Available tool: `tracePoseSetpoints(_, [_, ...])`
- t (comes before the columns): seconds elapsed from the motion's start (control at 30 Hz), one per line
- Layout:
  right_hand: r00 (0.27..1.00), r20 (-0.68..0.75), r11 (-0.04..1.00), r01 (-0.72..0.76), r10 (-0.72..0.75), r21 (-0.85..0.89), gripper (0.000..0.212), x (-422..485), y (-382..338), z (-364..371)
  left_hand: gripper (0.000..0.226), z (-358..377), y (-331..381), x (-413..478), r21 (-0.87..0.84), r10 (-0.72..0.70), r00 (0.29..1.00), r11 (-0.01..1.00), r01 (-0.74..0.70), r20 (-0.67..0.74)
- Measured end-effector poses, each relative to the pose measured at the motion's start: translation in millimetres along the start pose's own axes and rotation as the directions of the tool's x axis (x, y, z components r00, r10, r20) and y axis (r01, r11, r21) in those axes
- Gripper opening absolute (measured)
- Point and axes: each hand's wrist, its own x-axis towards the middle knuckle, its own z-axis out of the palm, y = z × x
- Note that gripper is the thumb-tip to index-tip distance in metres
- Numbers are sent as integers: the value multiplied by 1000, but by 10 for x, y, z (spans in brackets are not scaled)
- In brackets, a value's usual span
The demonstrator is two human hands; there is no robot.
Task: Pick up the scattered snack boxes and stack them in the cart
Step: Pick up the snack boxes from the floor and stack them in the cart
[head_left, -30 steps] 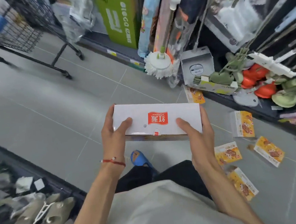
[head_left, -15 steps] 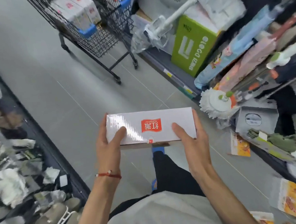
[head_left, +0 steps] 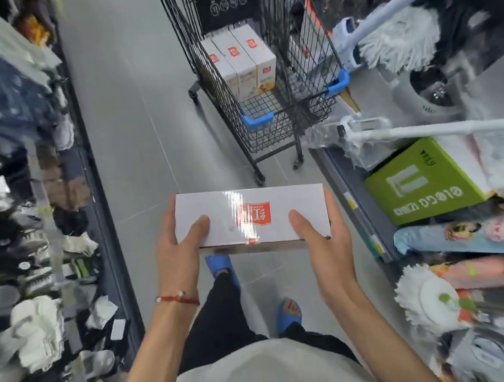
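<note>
- Snack box (head_left: 251,215), white with a red logo, is held level at waist height. The left hand (head_left: 178,250) and right hand (head_left: 323,239) each grip one end, thumbs on top. The grasp is unchanged from half a second ago.
- Cart (head_left: 272,130) was up-left and further off. It is now straight ahead and nearer.
- The yellow boxes on the floor (head_left: 133,125) have gone out of view.
- Three stacked boxes (head_left: 241,59) stand side by side in the cart.
- Bare floor lies between the held box and the cart.
- On the right, a plastic-wrapped mop handle (head_left: 423,131) juts out just beside the cart's near corner, with a green carton (head_left: 419,184) below it.
</note>
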Motion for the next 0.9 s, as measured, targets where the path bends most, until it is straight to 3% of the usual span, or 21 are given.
tracePoseSetpoints(0.23, [987,-156,998,34,-25,58,47,889,-493,1024,53,-88,532,1411,-39,20,997,999,-17,73])
tracePoseSetpoints(0.5, [957,-291,987,37,11,158,53,1729,-929,1935,54,-133,1236,2781,51,83,983,994,-93,164])
tracePoseSetpoints(0.9, [859,-502,931,96,101,352,69,3425,-1484,2478,57,757,2148,4555,124,206,922,958,-258,327])
